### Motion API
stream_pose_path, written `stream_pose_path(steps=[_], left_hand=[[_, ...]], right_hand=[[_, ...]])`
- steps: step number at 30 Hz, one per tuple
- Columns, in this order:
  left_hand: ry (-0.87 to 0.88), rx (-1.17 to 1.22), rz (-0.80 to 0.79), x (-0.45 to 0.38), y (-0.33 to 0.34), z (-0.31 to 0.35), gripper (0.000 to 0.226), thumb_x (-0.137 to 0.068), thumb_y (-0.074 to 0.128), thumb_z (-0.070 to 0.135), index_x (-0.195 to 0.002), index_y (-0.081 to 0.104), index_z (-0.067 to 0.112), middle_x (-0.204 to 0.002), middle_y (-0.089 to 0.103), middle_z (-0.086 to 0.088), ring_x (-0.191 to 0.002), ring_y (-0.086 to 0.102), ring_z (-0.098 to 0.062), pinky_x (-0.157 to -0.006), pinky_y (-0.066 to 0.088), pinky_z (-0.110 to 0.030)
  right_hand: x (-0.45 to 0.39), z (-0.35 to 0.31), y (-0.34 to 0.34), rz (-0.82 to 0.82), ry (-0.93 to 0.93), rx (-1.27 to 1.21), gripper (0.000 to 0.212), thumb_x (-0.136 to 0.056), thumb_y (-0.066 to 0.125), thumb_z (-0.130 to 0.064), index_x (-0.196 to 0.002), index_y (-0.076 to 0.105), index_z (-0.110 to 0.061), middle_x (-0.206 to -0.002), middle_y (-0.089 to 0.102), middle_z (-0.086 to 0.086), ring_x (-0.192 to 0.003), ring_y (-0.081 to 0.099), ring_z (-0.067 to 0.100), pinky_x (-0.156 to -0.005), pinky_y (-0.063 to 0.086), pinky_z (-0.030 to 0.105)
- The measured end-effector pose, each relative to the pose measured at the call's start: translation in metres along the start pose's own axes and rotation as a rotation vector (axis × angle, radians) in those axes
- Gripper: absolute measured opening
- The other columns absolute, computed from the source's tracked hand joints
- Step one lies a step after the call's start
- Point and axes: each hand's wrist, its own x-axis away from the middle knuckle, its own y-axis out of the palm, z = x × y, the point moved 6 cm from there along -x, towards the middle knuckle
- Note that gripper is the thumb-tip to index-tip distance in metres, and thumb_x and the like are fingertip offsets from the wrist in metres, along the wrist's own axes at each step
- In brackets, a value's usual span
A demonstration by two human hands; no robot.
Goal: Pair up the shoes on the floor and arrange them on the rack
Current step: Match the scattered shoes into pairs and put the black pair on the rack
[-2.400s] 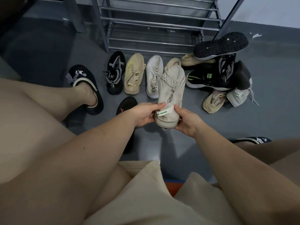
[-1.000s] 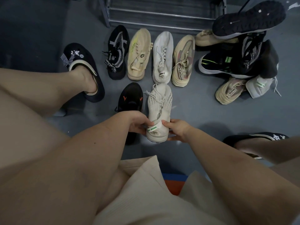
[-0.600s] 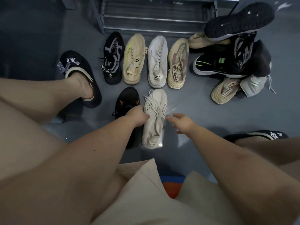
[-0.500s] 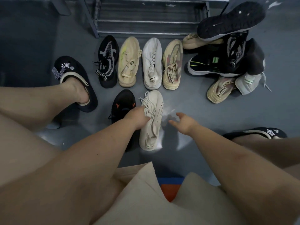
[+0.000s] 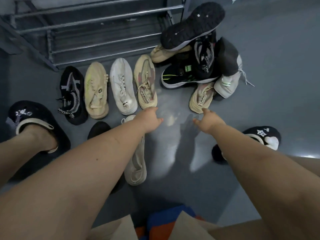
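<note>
Several shoes lie in a row before the metal rack: a black knit shoe, a cream shoe, a white shoe and a tan SPADREN shoe. A white knit shoe lies on the floor under my left forearm, beside a black shoe. My left hand is empty, just below the tan shoe's heel. My right hand is empty with a finger out, close to the heel of another tan shoe at the edge of the pile.
A heap of shoes at the upper right holds a black sole-up shoe, a black shoe with green marks and a grey-white shoe. My feet wear black slippers on the left and on the right. Grey floor lies between my hands.
Both hands set the white knit shoe down beside the black shoe and let go of it. They then moved forward, the right hand toward the tan shoe by the pile.
</note>
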Motion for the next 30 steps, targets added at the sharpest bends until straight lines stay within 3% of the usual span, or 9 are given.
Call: stream_pose_path(steps=[5, 15, 21, 30], left_hand=[[0.052, -0.078, -0.018, -0.033, 0.004, 0.036, 0.061, -0.095, 0.050, 0.034, -0.149, 0.027, 0.015, -0.153, 0.031, -0.008, -0.140, 0.032, -0.024, -0.111, 0.026, -0.030], [0.213, -0.311, -0.021, -0.100, -0.008, 0.109, 0.061, -0.097, 0.046, 0.034, -0.150, 0.022, 0.015, -0.158, 0.020, -0.005, -0.144, 0.020, -0.022, -0.114, 0.019, -0.032], [0.282, -0.464, -0.024, -0.128, -0.014, 0.126, 0.062, -0.097, 0.044, 0.035, -0.150, 0.018, 0.015, -0.159, 0.013, -0.006, -0.146, 0.014, -0.024, -0.117, 0.014, -0.034], [0.363, -0.549, 0.244, -0.146, -0.052, 0.159, 0.055, -0.095, 0.046, 0.037, -0.143, 0.032, 0.016, -0.141, 0.041, -0.010, -0.130, 0.036, -0.029, -0.105, 0.033, -0.041]], right_hand=[[-0.030, 0.022, -0.025, 0.031, 0.024, -0.062, 0.072, -0.094, 0.049, -0.039, -0.151, 0.014, -0.011, -0.152, 0.025, 0.016, -0.139, 0.031, 0.032, -0.110, 0.030, 0.042], [-0.087, 0.029, -0.056, 0.071, 0.037, -0.139, 0.066, -0.092, 0.052, -0.041, -0.146, 0.024, -0.015, -0.144, 0.032, 0.018, -0.129, 0.040, 0.038, -0.102, 0.039, 0.047], [-0.094, 0.020, -0.066, 0.240, 0.018, -0.012, 0.057, -0.093, 0.048, -0.045, -0.135, 0.037, -0.009, -0.139, 0.038, 0.014, -0.127, 0.042, 0.034, -0.090, 0.045, 0.044], [-0.098, -0.016, -0.135, 0.540, -0.239, 0.180, 0.050, -0.094, 0.047, -0.041, -0.133, 0.040, -0.010, -0.134, 0.041, 0.012, -0.124, 0.039, 0.031, -0.091, 0.040, 0.041]])
